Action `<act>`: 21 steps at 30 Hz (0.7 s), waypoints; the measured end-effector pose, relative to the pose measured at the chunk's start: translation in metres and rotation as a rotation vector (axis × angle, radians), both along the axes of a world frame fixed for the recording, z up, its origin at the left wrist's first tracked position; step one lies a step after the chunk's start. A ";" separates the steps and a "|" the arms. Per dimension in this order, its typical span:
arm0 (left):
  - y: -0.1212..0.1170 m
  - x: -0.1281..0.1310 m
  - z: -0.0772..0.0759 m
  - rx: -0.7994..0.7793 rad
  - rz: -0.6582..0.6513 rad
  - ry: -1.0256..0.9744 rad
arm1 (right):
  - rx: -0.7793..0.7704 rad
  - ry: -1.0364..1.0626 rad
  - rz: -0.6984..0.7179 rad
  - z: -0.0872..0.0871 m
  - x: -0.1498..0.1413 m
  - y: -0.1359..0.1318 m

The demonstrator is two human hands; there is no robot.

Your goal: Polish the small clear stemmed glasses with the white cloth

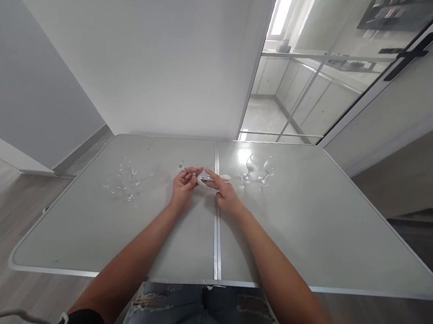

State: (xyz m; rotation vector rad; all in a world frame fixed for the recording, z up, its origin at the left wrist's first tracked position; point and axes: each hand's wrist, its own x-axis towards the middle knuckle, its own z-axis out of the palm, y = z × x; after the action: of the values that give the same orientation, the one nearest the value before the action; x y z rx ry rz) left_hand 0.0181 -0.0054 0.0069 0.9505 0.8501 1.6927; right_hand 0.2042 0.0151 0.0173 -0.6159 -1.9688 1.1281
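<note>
My left hand [184, 183] is closed around the stem of a small clear stemmed glass [181, 166], held sideways just above the middle of the table. A bit of white cloth [225, 177] shows between the fingers of my right hand [225, 192], which is closed on it at the glass's bowl end. My fingers and the cloth hide most of the bowl. To the right, two stemmed glasses, a nearer one [247, 177] and another [264, 180], stand upright. Several clear glasses [131, 184] are grouped on the left; their outlines are faint.
The pale folding table [328, 235] has a metal seam [216, 239] down its middle and a metal rim. A white wall [172, 64] rises behind it. At the back right is a glass-panelled door [301, 88] with a black handle [411, 54].
</note>
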 end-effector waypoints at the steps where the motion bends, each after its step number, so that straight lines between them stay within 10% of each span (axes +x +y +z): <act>1: 0.000 0.001 0.000 -0.012 0.014 -0.005 | 0.095 -0.066 -0.024 -0.001 0.001 0.001; 11: 0.001 0.003 0.005 -0.125 0.082 -0.145 | 0.631 -0.313 -0.173 -0.011 -0.005 0.003; 21: -0.002 0.002 -0.001 -0.046 -0.002 0.029 | 0.040 -0.025 -0.104 -0.006 -0.006 -0.005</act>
State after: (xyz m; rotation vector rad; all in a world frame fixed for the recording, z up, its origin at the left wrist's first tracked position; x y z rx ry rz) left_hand 0.0197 -0.0074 0.0056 0.9460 0.9036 1.6542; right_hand 0.1978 0.0101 0.0110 -0.7060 -1.9516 1.0203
